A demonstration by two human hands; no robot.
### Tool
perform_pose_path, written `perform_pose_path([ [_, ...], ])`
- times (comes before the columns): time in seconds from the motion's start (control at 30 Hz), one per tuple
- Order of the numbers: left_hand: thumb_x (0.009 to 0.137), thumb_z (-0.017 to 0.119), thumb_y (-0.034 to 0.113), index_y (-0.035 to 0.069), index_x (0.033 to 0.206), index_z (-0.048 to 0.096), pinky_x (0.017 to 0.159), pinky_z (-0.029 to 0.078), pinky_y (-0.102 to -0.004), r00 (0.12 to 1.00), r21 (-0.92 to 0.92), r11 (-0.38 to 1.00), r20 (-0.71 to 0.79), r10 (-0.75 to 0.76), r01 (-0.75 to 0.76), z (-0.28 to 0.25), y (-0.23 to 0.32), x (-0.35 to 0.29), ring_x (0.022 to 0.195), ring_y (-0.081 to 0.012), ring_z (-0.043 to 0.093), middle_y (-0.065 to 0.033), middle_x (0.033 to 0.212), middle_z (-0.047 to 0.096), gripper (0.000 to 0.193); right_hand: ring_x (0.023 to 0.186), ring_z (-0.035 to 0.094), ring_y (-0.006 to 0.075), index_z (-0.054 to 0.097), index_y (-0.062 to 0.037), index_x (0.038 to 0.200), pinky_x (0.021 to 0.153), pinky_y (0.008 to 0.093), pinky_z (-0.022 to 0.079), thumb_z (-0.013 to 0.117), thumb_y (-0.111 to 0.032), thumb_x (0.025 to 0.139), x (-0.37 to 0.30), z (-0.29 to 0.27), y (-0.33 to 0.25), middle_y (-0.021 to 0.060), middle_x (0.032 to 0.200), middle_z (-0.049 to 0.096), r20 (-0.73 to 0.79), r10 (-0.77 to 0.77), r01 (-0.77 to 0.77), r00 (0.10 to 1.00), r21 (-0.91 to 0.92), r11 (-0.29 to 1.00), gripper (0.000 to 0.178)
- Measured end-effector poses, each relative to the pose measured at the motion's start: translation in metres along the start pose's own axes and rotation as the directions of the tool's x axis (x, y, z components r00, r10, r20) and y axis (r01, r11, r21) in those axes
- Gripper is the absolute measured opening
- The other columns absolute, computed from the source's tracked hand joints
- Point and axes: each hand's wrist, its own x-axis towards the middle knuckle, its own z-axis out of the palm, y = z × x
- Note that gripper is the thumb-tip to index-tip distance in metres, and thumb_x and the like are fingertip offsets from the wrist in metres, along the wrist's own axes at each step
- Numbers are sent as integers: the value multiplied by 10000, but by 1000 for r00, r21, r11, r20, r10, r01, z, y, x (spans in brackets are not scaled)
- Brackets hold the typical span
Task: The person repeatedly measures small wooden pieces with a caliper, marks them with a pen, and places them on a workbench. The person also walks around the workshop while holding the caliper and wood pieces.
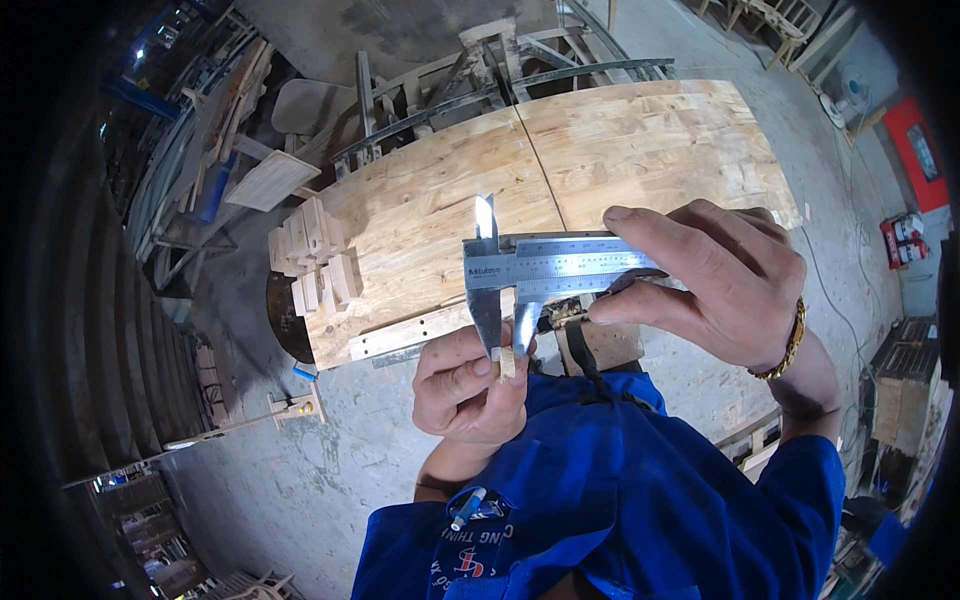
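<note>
A left hand point(468, 385) pinches a small wooden piece point(507, 362) between a steel caliper's point(545, 268) jaws above the plank counter point(640, 150); the right hand's point(715, 285) fingers grip the slide. The wood looks light and stiff, best held by its sides.

Caliper point(560, 268): silver steel, black graduations. Wooden piece point(507, 362): pale tan. Tabletop point(600, 150): blond, streaky grain. Jacket point(640, 500): bright blue. Bracelet point(790, 345): gold.
</note>
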Motion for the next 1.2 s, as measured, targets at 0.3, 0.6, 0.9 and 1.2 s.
perform_pose_path([
  [0.3,769,658,57,144,1112,416,621,551,-317,990,-113,988,100,-98,109,-3,0,1,771,-225,637,-127,1009,551,428,518,588,127,623,-26,1011,439,222,440,805,-344,539,-1,-10,-3,52,626,599,114,82,-77,990,-47,996,598],
  [0.6,769,672,135,115,1109,390,630,552,-363,959,-316,905,76,-274,284,1,3,-1,778,-273,632,-142,933,594,442,501,579,123,627,-25,1009,428,220,425,811,-352,531,-2,-9,-4,47,610,588,142,84,-78,986,-48,996,607],
  [0.9,784,627,25,74,1016,426,571,554,-314,950,-334,889,109,-293,312,2,-4,-2,768,-276,633,-163,948,574,310,512,562,75,586,-17,956,449,199,428,720,-61,696,-10,1,-3,49,692,615,67,280,-281,958,11,960,296],
  [1.2,810,599,13,23,919,538,631,549,-328,798,-206,771,147,-584,602,3,-20,-29,817,-274,633,-191,1004,595,125,660,605,339,610,12,771,597,406,463,659,-308,748,-206,39,211,185,694,613,31,939,-857,343,-399,327,324],
])
